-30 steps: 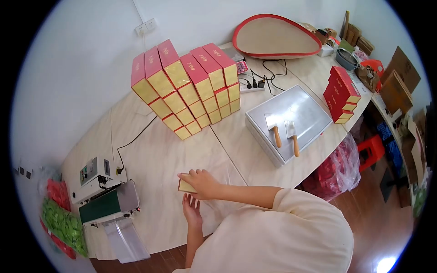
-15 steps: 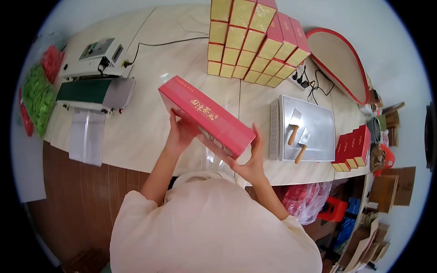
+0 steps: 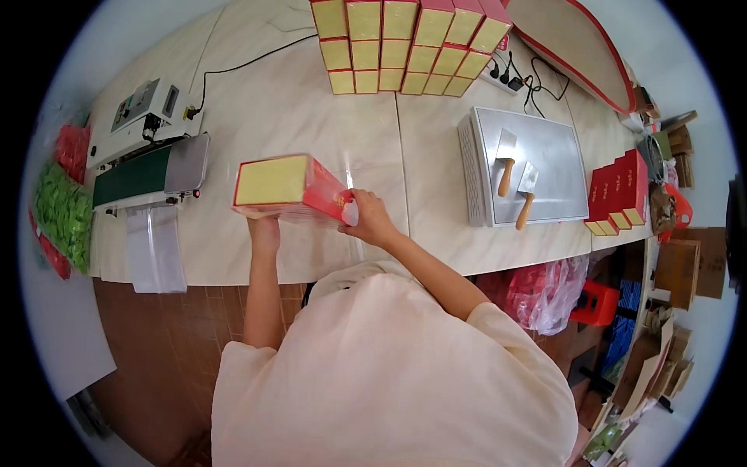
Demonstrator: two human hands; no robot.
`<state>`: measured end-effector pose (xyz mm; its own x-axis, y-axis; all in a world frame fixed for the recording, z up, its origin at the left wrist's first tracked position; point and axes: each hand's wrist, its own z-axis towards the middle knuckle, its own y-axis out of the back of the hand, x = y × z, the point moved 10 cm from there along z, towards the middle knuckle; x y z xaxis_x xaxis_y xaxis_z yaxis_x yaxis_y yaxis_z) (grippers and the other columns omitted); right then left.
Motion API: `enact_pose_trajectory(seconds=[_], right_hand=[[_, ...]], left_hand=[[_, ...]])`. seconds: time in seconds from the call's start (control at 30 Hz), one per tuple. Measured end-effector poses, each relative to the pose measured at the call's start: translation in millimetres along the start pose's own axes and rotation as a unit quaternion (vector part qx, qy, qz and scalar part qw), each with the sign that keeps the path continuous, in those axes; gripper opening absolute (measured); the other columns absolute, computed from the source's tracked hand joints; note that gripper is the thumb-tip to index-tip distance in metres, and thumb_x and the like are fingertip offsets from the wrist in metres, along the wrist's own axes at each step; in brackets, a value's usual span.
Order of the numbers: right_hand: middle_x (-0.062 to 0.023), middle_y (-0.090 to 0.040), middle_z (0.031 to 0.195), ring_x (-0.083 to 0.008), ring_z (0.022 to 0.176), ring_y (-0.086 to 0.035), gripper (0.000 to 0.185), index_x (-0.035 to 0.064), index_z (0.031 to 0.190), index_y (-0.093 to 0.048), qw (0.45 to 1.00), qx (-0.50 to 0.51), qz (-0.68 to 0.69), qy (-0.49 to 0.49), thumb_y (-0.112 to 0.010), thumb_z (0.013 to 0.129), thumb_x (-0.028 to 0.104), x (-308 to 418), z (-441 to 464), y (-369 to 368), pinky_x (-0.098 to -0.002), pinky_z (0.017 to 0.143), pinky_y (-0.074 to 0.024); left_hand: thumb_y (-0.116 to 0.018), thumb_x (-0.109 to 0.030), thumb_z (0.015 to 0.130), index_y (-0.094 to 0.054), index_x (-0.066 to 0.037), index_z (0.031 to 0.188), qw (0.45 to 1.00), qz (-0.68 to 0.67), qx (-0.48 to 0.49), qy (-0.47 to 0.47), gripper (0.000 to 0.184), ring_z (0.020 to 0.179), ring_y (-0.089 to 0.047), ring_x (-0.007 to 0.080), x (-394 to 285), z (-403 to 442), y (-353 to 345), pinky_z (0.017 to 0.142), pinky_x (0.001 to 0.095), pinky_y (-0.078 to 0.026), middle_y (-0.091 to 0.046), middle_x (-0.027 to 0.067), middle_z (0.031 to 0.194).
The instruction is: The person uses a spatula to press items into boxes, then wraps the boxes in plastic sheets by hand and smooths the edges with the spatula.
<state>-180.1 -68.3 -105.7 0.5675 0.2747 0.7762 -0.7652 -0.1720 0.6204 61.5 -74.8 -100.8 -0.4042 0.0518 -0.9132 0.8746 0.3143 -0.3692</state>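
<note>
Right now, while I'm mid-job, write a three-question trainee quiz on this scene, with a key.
1. What is the right hand holding? A) a power strip; B) a red-and-yellow box; C) a red stool.
2. True or false: the two wooden-handled scrapers lie on top of the silver case.
3. Fill in: seen from the person's place, the stepped red boxes stand to the ____ of that case.

Key: 1 B; 2 true; 3 right.

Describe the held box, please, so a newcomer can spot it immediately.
Find the pale table, then the left hand and right hand at its near side. They hold a red box with a yellow side, apart from the stacked boxes.
</note>
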Motion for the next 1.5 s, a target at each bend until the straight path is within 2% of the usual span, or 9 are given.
enact_pose_trajectory(seconds=[0.17,0.33,0.57,0.7,0.83,1.13,1.33,1.4,1.5], right_hand=[[-0.0152,-0.058,0.114,-0.0365,0.104,-0.055,0.076,0.0063,0.124,-0.048,0.999,-0.024,0.005,-0.020,-0.087,0.061,0.020,-32.7,-4.3,-24.4,-0.0458,0.088,-0.0453],[-0.0152,-0.053,0.124,-0.0361,0.112,-0.052,0.087,0.0042,0.133,-0.041,0.997,0.020,-0.012,-0.079,-0.087,0.063,0.029,-52.7,-15.7,-22.8,-0.0470,0.093,-0.0440],[-0.0182,-0.047,0.134,-0.0380,0.117,-0.047,0.097,0.0024,0.143,-0.032,0.986,-0.022,0.163,0.010,-0.085,0.068,0.032,61.8,-0.4,70.6,-0.0429,0.101,-0.0407],[-0.0141,-0.057,0.117,-0.0261,0.105,-0.055,0.062,0.0033,0.129,-0.049,0.984,-0.077,0.163,0.007,-0.078,0.079,0.024,88.2,15.2,107.8,-0.0372,0.088,-0.0451],[-0.0091,-0.062,0.091,-0.0184,0.075,-0.059,0.017,0.0008,0.101,-0.063,0.989,-0.038,0.101,-0.102,-0.068,0.086,0.009,71.5,24.1,107.9,-0.0324,0.067,-0.0483],[-0.0088,-0.060,0.083,-0.0187,0.070,-0.062,0.010,0.0011,0.091,-0.062,0.980,-0.156,0.122,0.009,-0.063,0.083,-0.004,107.3,17.4,162.5,-0.0301,0.055,-0.0482],[-0.0067,-0.060,0.082,-0.0171,0.067,-0.060,0.012,0.0049,0.091,-0.061,0.976,-0.209,0.062,0.020,-0.063,0.082,-0.003,81.7,-2.9,195.1,-0.0281,0.052,-0.0462],[-0.0070,-0.061,0.084,-0.0174,0.067,-0.060,0.009,0.0048,0.092,-0.061,0.964,-0.260,0.003,-0.053,-0.062,0.084,0.000,50.5,-18.5,217.6,-0.0293,0.054,-0.0469],[-0.0074,-0.062,0.084,-0.0185,0.067,-0.059,0.008,0.0050,0.092,-0.062,0.933,-0.332,-0.093,-0.102,-0.063,0.085,0.003,8.7,-52.5,250.4,-0.0301,0.058,-0.0478]], left_hand=[[-0.040,-0.081,0.081,-0.035,-0.005,0.145,0.985,0.131,0.076,-0.080,0.100,0.136,-0.039,0.0220,21.0,-7.8,-20.5,0.111,0.0388,-0.033,-0.044,0.0091,0.143],[-0.037,-0.081,0.082,-0.041,-0.002,0.141,0.962,0.198,0.146,-0.115,0.099,0.135,-0.041,0.0248,-11.2,-22.1,-83.9,0.112,0.0384,-0.031,-0.045,0.0137,0.144],[-0.050,-0.041,0.098,-0.048,-0.001,0.135,0.953,0.245,0.149,-0.102,0.055,0.129,-0.048,0.0238,-62.2,-17.4,-106.9,0.108,0.0368,-0.037,-0.053,0.0141,0.135],[-0.065,-0.010,0.089,-0.064,-0.005,0.113,0.865,0.470,0.073,-0.159,0.026,0.102,-0.064,0.0199,-100.5,-23.5,-118.1,0.087,0.0328,-0.050,-0.066,0.0089,0.109],[-0.068,-0.010,0.086,-0.069,-0.006,0.098,0.815,0.559,0.046,-0.145,0.012,0.081,-0.065,0.0158,-121.6,-22.4,-113.0,0.071,0.0301,-0.051,-0.065,0.0056,0.092],[-0.069,-0.011,0.086,-0.068,-0.003,0.090,0.803,0.538,-0.038,-0.253,0.009,0.070,-0.060,0.0162,-161.1,-23.4,-103.8,0.064,0.0282,-0.046,-0.063,0.0060,0.080],[-0.071,-0.016,0.084,-0.066,-0.005,0.092,0.814,0.503,0.149,-0.248,0.015,0.083,-0.061,0.0217,-149.7,-59.6,-167.3,0.075,0.0348,-0.047,-0.063,0.0062,0.085],[-0.076,-0.018,0.077,-0.065,-0.004,0.098,0.712,0.545,0.286,-0.338,0.027,0.086,-0.061,0.0248,-131.3,-93.9,-208.6,0.075,0.0343,-0.047,-0.063,0.0078,0.088],[-0.078,-0.021,0.073,-0.066,-0.005,0.092,0.671,0.592,0.336,-0.293,0.028,0.085,-0.059,0.0266,-98.6,-101.6,-214.2,0.076,0.0355,-0.046,-0.061,0.0065,0.083]])
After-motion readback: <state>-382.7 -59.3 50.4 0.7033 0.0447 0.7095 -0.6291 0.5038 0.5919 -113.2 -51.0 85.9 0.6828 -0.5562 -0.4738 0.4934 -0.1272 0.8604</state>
